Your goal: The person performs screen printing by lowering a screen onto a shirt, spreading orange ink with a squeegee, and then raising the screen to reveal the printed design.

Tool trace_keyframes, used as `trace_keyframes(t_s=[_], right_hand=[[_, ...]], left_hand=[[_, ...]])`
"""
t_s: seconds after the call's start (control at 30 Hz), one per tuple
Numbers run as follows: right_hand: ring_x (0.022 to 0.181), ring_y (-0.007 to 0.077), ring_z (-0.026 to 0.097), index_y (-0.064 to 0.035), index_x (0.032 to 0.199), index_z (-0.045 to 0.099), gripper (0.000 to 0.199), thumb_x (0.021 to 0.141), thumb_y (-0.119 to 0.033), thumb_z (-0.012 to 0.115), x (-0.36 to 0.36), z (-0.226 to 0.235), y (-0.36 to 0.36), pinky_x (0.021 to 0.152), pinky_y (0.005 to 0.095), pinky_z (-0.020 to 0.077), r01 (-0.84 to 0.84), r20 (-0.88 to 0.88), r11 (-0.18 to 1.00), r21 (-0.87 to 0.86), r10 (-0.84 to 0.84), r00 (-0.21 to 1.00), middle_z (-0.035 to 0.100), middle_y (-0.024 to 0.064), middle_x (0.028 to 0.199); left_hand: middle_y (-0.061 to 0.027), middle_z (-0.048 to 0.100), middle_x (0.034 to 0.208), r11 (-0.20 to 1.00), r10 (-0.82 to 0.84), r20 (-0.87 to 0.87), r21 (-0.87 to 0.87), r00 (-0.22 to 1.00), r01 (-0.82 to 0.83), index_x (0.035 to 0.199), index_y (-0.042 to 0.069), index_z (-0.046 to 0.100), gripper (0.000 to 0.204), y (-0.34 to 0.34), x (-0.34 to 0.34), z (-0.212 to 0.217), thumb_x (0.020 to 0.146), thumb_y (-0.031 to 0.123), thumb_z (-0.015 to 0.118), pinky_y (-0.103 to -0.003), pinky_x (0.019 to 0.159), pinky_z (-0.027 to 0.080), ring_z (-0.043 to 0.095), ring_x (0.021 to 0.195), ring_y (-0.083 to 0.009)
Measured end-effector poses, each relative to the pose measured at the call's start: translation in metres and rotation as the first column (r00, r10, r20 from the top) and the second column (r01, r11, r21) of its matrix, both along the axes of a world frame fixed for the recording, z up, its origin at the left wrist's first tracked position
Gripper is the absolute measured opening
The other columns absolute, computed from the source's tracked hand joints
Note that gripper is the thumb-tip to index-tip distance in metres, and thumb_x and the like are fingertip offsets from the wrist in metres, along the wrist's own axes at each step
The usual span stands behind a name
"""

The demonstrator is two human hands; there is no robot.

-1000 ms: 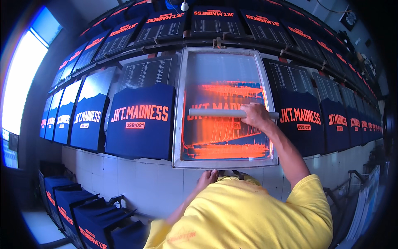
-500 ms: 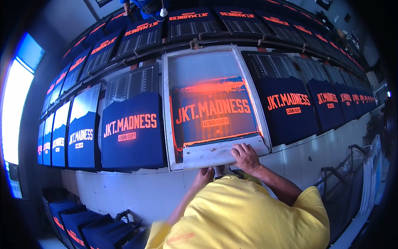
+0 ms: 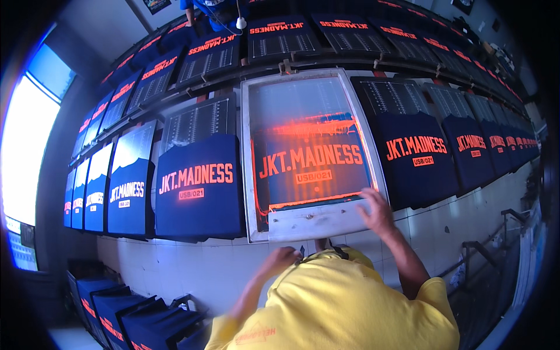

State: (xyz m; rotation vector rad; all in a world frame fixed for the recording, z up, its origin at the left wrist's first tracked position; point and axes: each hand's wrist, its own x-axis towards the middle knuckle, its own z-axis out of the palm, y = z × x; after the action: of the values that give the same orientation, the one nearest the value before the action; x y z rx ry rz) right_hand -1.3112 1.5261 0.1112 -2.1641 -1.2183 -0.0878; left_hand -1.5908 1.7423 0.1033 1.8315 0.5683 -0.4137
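Observation:
A printing screen in a pale frame (image 3: 249,175) lies over a navy shirt on the long table, showing orange lettering through the mesh. Across its near edge lies a wide pale squeegee (image 3: 309,220). My right hand (image 3: 376,210), blurred, grips the right end of the squeegee with fingers reaching over it onto the mesh. Just below the frame's near edge, close to my yellow shirt, is my left hand (image 3: 281,258). Its fingers are curled and nothing shows in them.
Navy shirts with orange print lie in a row either side of the screen, one at the left (image 3: 198,186) and one at the right (image 3: 415,157). A second row (image 3: 280,35) lies behind. More navy shirts (image 3: 116,309) are stacked at lower left. A metal rail (image 3: 484,251) stands at right.
My right hand has drawn the squeegee from the middle of the screen down to its near edge. My left hand has stayed by the frame's near edge.

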Motion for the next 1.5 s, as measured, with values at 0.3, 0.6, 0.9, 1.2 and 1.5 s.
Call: trace_keyframes(t_s=[0.3, 0.6, 0.9, 1.2, 1.5], right_hand=[[0.090, 0.0352, 0.069, -0.0025, 0.112, 0.066, 0.023, 0.093, -0.013, 0.060, 0.078, -0.049, -0.045, 0.079, 0.0417, 0.0535, 0.466, -0.087, 0.882, -0.067, -0.470, 0.878, 0.071, 0.0177, 0.097], [0.085, 0.0335, 0.069, 0.0016, 0.104, 0.069, 0.020, 0.089, -0.009, 0.061, 0.071, -0.073, -0.021, 0.078, 0.0379, 0.0529, 0.607, -0.288, 0.789, 0.090, -0.563, 0.775, 0.071, 0.0196, 0.090], [0.077, 0.0228, 0.067, 0.0038, 0.100, 0.069, 0.016, 0.089, -0.006, 0.062, 0.073, -0.076, -0.019, 0.072, 0.0331, 0.0516, 0.630, -0.355, 0.771, 0.097, -0.564, 0.745, 0.070, 0.0142, 0.084], [0.081, 0.0356, 0.069, 0.0001, 0.101, 0.069, 0.019, 0.089, -0.012, 0.061, 0.077, -0.078, -0.022, 0.073, 0.0403, 0.0531, 0.601, -0.247, 0.799, 0.023, -0.578, 0.778, 0.069, 0.0211, 0.086], [0.127, 0.0299, 0.050, -0.0053, 0.131, 0.058, 0.055, 0.082, -0.023, 0.074, 0.009, 0.022, -0.051, 0.103, 0.0417, 0.0436, -0.061, 0.034, 0.945, -0.321, 0.076, 0.997, 0.058, 0.0103, 0.132]], left_hand=[[-0.0191, 0.066, 0.095, 0.514, 0.309, 0.437, 0.671, 0.845, -0.535, 0.109, -0.002, 0.065, 0.025, 0.091, -0.010, -0.002, 0.097, 0.017, 0.054, -0.043, 0.078, 0.053, 0.064, 0.090, -0.0357], [-0.0255, 0.067, 0.102, 0.594, 0.381, 0.343, 0.622, 0.859, -0.511, 0.111, -0.003, 0.068, 0.029, 0.097, -0.002, -0.032, 0.095, 0.015, 0.053, -0.046, 0.078, 0.052, 0.065, 0.091, -0.0425], [-0.0263, 0.064, 0.082, 0.617, 0.502, 0.309, 0.526, 0.808, -0.585, 0.098, -0.001, 0.071, 0.021, 0.099, 0.005, -0.014, 0.091, 0.014, 0.058, -0.043, 0.067, 0.051, 0.065, 0.081, -0.0429], [-0.0250, 0.067, 0.085, 0.532, 0.480, 0.369, 0.599, 0.796, -0.599, 0.097, 0.003, 0.073, 0.022, 0.105, 0.001, -0.041, 0.092, 0.020, 0.061, -0.047, 0.072, 0.052, 0.065, 0.084, -0.0436], [-0.0155, 0.061, 0.127, 0.617, -0.142, 0.387, 0.755, 0.911, -0.224, 0.119, 0.001, 0.065, 0.042, 0.052, -0.007, 0.023, 0.085, 0.025, 0.071, -0.042, 0.104, 0.043, 0.055, 0.121, -0.0344]])
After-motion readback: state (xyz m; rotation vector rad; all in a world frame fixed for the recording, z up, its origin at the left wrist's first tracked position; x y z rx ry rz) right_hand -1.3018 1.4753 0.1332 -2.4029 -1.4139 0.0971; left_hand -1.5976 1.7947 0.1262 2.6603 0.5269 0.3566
